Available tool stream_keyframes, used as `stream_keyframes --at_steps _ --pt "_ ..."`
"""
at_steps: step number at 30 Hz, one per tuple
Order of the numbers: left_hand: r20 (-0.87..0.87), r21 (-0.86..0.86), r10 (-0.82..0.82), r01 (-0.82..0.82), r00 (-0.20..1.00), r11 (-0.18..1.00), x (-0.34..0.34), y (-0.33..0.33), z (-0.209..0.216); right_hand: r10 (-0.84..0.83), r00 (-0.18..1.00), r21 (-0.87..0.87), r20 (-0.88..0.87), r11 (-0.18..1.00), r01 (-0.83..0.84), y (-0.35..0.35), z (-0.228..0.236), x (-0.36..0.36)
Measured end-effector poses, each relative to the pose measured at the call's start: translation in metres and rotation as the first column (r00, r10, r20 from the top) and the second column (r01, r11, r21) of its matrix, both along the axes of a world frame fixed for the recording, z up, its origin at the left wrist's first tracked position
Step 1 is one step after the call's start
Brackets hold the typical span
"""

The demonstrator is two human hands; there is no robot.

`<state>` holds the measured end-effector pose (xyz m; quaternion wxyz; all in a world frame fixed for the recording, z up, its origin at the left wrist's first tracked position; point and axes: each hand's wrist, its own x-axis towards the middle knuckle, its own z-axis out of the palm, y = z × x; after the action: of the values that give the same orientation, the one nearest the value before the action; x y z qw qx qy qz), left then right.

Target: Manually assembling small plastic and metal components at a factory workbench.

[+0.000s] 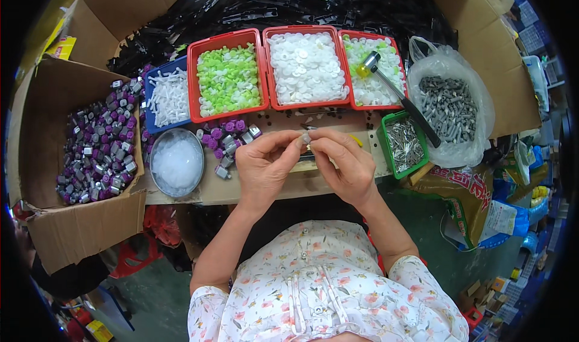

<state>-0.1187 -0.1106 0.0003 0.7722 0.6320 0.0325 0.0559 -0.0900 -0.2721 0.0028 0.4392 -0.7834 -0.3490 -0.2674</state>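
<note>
My left hand (pixel 263 166) and my right hand (pixel 348 168) meet over the front of the bench, fingertips pinched together. Between them is a small pale piece (pixel 306 139), mostly covered by the fingers, so its kind does not show. Just left of my left hand lie several purple-and-silver parts (pixel 228 142) in a loose pile. Beyond the hands stand a red tray of green and white pieces (pixel 262 83), a red tray of white discs (pixel 269 71) and a third red tray of mixed pieces (pixel 403 80). A hammer (pixel 416 113) rests across the third tray and a green basket (pixel 393 166).
A cardboard box (pixel 90 221) of purple-and-silver parts stands left, beside a round metal bowl (pixel 154 182) with a whitish translucent substance. A blue tray (pixel 149 110) holds white pins. Metal pins fill the green basket; right of it sits a clear bag (pixel 482 116) of grey parts. Black pieces (pixel 289 4) heap behind.
</note>
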Motion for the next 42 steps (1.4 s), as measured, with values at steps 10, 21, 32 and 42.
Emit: stream_keyframes --at_steps 10,21,32,42 --pt "0.092 0.217 0.028 -0.047 0.995 0.975 -0.003 0.0 0.001 -0.038 0.994 -0.129 0.106 0.99 0.051 0.001 -0.003 -0.002" --pt "0.349 0.468 -0.043 -0.134 0.936 0.873 -0.006 0.003 -0.004 0.146 0.923 0.141 -0.356 0.985 -0.102 -0.007 -0.003 0.005" --pt "0.298 0.537 -0.076 -0.101 0.952 0.837 -0.02 0.029 -0.023 0.151 0.955 -0.02 -0.257 0.987 -0.162 0.008 -0.019 -0.003" --pt "0.468 0.747 -0.099 -0.333 0.878 0.575 -0.033 0.041 -0.043 0.066 0.977 -0.268 -0.203 0.956 -0.121 0.016 -0.035 -0.001"
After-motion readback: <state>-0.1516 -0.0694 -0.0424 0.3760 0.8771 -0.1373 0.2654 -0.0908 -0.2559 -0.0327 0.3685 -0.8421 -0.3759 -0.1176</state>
